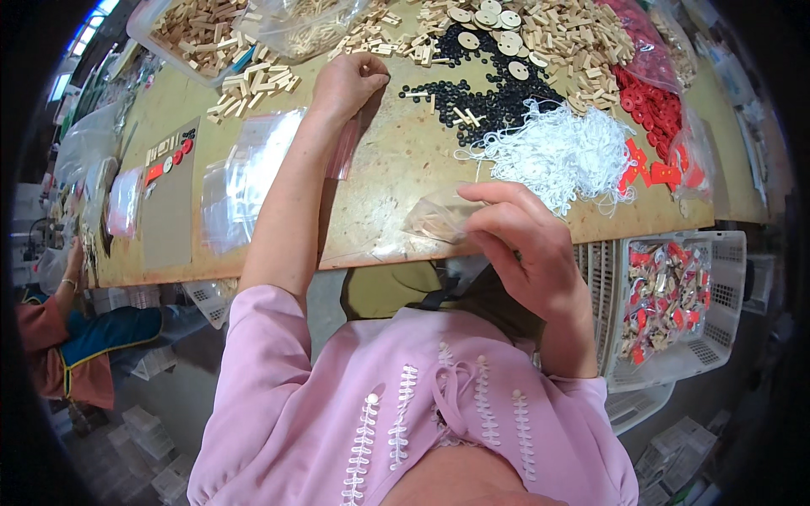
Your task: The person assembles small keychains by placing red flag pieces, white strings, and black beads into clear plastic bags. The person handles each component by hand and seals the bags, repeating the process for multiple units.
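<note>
Upper centre: left hand (342, 88) pinching fingers together. Centre: right hand (533, 243) curving beside clear bag (434, 221), grip unclear; steadying bag likely helping.

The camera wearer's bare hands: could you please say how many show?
2: the left hand, near the wooden pieces, and the right hand, at the small clear bag; neither is hidden.

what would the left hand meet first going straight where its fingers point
The left hand would probably meet the scattered black rings to its right, though its height is unclear.
</note>
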`<state>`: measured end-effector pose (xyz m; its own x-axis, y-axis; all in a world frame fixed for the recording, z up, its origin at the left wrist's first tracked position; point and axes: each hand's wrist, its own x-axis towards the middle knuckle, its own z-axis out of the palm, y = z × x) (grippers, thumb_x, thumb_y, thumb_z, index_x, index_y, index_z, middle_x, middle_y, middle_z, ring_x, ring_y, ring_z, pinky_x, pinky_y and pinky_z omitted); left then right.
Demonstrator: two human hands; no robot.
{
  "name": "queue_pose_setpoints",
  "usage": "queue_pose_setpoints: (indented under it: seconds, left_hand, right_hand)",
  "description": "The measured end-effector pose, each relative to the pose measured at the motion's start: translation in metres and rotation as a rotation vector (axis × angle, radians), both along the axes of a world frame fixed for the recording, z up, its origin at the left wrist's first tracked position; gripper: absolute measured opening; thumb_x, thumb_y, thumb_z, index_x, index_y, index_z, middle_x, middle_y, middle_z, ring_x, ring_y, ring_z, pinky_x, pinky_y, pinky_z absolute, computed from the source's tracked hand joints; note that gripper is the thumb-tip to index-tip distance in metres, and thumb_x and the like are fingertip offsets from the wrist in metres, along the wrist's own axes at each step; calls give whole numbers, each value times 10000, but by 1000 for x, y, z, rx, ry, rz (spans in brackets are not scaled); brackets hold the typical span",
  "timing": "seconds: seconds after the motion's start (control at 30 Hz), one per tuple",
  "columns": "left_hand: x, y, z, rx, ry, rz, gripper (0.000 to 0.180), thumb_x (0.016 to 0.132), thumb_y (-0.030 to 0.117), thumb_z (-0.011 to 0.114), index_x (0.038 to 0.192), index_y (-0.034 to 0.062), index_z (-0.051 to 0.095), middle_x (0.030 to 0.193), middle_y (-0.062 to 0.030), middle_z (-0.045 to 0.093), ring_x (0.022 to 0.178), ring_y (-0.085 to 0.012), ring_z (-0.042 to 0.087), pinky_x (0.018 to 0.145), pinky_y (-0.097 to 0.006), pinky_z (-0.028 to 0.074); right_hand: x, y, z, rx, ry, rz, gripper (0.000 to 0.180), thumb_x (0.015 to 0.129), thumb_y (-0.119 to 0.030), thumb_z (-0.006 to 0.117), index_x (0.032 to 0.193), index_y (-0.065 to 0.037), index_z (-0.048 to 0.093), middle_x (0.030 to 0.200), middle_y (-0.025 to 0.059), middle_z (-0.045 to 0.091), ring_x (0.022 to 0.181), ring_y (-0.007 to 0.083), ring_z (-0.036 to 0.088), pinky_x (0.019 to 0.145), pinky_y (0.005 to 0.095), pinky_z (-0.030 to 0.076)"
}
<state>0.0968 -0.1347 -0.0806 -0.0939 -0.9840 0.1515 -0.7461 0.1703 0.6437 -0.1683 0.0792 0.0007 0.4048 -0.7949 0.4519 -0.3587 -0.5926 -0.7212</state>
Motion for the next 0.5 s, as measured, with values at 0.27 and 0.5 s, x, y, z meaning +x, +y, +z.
queue_pose_setpoints:
  seconds: [0.27,0.5]
  left_hand:
    - [-7,3,7,90,312,-71,181,855,201,808,962,60,769,829,-26,726,711,-133,652,660,-284,501]
    - [-26,74,107,327,741,-487,136,853,146,809,955,73,755,728,98,563,613,6,416,557,-199,316]
  right_hand:
    - [5,-19,11,-91,112,-10,84,873,15,688,953,2,669,1155,201,708,1005,340,705,852,370,559]
    - [7,-40,8,-41,105,-60,93,870,14,695,955,-4,660,1145,163,702,1056,330,689,899,374,547]
